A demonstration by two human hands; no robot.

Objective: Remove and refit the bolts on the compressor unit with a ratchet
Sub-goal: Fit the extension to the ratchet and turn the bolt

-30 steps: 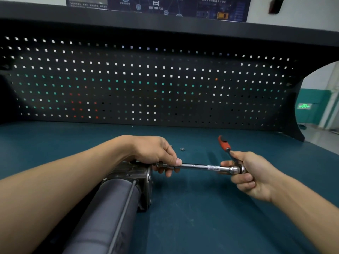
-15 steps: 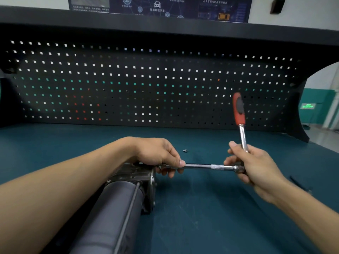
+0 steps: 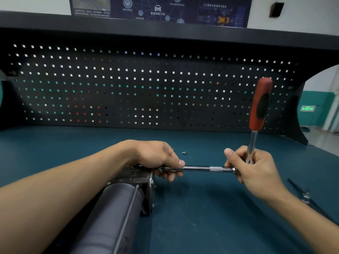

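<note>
While left hand (image 3: 156, 158) pinches extension bar (image 3: 201, 169), right hand (image 3: 256, 169) grips ratchet (image 3: 260, 105).

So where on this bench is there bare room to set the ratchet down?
Bare mat lies between the compressor unit and the right hand, and along the pegboard at far left. Crowded: the loose bolt behind the left hand, and a dark tool at the right edge.

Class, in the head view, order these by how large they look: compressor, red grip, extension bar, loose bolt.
1. The compressor, also nearest the camera.
2. The red grip and extension bar: similar length; grip thicker.
3. The loose bolt.
</note>
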